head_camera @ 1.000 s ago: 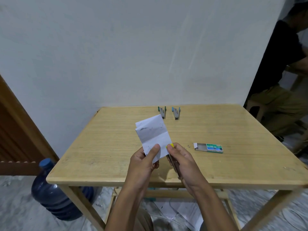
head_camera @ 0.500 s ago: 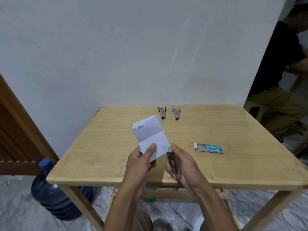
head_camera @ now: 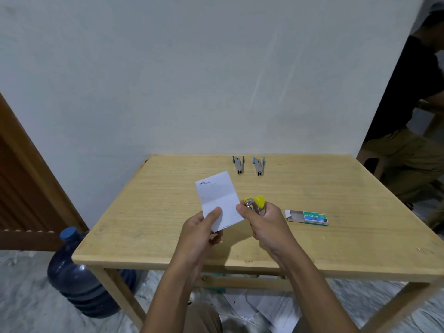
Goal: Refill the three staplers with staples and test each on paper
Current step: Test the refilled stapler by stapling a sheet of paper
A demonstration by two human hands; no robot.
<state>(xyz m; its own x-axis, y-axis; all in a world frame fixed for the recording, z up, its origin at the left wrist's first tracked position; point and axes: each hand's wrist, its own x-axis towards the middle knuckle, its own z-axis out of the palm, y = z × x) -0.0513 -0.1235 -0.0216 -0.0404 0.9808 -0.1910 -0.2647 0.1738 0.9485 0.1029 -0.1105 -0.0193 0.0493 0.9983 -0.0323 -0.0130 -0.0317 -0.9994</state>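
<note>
We're on the test step, by our read. The left hand (head_camera: 200,228) pinches the paper (head_camera: 216,195) by its lower edge, thumb on the front face, and holds it up above the table (head_camera: 156,212). The right hand (head_camera: 269,227) is wrapped around the yellow stapler (head_camera: 255,203), nose pointing up and toward the sheet.

The stapler nose sits just beside the paper's right edge. We can't tell whether the edge is inside the mouth yet.

Next move, as we judge it:
- slide the paper's edge fully into the stapler's mouth
- keep the sheet taut with the left pinch
- squeeze firmly, then check for a clinched staple

Risk: the sheet is thin and creased across the middle, so it may buckle instead of feeding in.

How the stapler looks: small, with a yellow plastic top and a bright metal magazine and nose. The body is mostly hidden in the palm. We can't see whether it's loaded.

The green-tipped stapler (head_camera: 238,165) and the blue-tipped stapler (head_camera: 258,166) lie side by side at the table's far edge, well apart from our hands. The staple box (head_camera: 312,217) lies near the right hand with its drawer slid partly out.
</note>
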